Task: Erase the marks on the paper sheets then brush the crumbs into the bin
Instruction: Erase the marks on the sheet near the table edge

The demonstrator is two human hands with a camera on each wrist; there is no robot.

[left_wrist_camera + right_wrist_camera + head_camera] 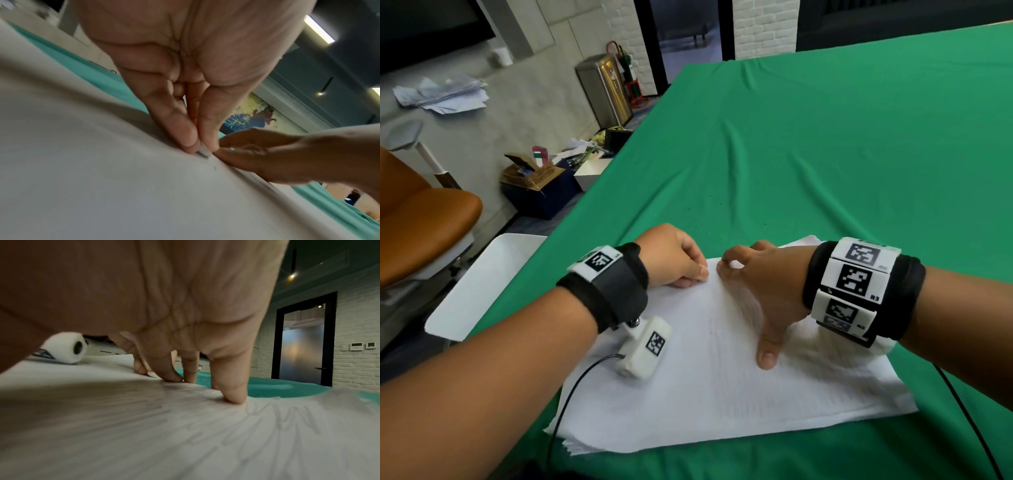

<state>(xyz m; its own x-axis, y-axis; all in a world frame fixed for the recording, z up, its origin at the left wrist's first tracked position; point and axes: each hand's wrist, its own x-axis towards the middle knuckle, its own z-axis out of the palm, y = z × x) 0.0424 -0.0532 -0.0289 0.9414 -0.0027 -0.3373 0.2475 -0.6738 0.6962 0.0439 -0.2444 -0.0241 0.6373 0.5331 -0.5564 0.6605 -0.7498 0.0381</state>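
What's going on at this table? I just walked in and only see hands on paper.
A person is erasing pencil marks from a stack of paper sheets on a green-covered table. The left hand pinches a small eraser against the top sheet's far edge, while the right hand presses fingertips down to steady it. Faint marks remain, and dark crumbs lie on the cloth.

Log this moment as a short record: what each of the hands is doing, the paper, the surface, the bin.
left hand: pinches a small white eraser against the top sheet near its far edge
right hand: fingertips and thumb press on the paper, holding nothing
paper stack: white sheets, faint pencil marks remain
surface: green cloth, dark crumbs beyond the paper
white bin: at the table's left edge
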